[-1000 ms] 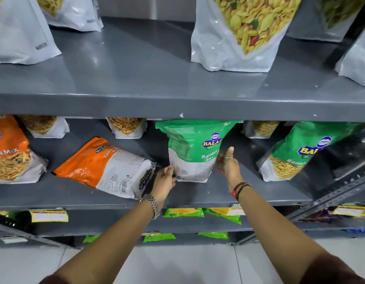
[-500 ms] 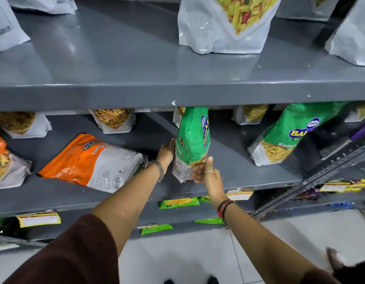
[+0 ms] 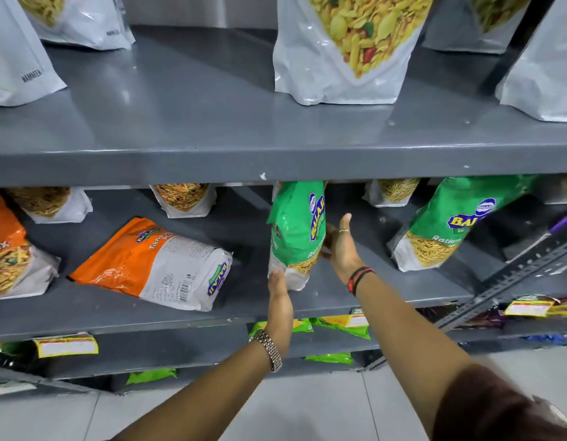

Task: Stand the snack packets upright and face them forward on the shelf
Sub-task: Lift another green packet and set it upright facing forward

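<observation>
A green snack packet (image 3: 294,233) stands on the middle shelf (image 3: 212,313), turned edge-on, its printed front facing right. My left hand (image 3: 279,294) grips its lower front corner from below. My right hand (image 3: 342,249) presses flat against its printed face, fingers up. An orange and white packet (image 3: 148,262) lies flat to the left, back side up. A second green packet (image 3: 450,224) leans tilted at the right, front showing. At the far left an orange mix packet (image 3: 5,249) stands with its front showing.
Small white packets (image 3: 183,198) stand along the back of the middle shelf. Large white pouches (image 3: 348,49) stand on the upper shelf (image 3: 275,160), whose front edge hides the green packet's top. A slotted metal rail (image 3: 514,281) slants at the right. Lower shelves hold green packets (image 3: 339,326).
The green packet has turned from back-facing to edge-on, its front now toward the right. My left hand moved from its left side down to the lower front corner.
</observation>
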Available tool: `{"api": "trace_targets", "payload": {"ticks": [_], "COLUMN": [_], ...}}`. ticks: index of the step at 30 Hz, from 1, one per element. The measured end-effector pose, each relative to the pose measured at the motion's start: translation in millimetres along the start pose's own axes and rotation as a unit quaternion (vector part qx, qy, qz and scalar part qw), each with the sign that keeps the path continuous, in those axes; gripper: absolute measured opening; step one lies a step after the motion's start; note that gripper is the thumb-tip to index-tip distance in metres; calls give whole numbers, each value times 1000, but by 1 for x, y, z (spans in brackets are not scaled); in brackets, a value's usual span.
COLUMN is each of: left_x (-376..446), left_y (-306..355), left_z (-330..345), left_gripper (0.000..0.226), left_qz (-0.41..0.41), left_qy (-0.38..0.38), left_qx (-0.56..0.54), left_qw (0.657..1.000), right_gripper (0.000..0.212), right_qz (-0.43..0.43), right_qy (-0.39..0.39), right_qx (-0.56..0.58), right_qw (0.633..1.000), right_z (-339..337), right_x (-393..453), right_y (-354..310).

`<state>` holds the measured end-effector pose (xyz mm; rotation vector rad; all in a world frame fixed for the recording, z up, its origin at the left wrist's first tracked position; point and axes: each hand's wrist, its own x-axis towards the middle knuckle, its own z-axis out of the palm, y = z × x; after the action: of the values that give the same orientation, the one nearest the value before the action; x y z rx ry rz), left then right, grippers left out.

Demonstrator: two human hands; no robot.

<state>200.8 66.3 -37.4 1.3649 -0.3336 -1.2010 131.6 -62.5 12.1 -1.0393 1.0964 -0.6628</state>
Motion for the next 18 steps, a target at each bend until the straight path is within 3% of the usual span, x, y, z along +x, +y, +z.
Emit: {"api": "trace_targets", "payload": {"ticks": [4, 6, 10, 13, 18], "left_x": [7, 19, 39, 48, 33], "left_y": [18, 26, 41, 43, 23], "left_z": [11, 8, 12, 17, 6], "left_gripper": [57, 59, 71, 73, 57], "left_qz": [23, 10, -32, -34, -25], "left_qy": [-8, -15, -58, -50, 11], "left_qx": [-59, -89, -53, -34, -63], "left_qw": [998, 996, 996, 998, 998], "right_gripper": [74, 71, 64, 64, 25], "right_qz": [-17, -25, -27, -19, 30], "right_qy": [44, 65, 71, 56, 63], "right_qx": [27, 39, 54, 44, -95], "right_qw": [999, 997, 996, 997, 993], "right_z": [-13, -22, -44, -55, -58], "right_x": [-14, -22, -38, -44, -49], "right_y": [12, 18, 26, 28, 49]}}
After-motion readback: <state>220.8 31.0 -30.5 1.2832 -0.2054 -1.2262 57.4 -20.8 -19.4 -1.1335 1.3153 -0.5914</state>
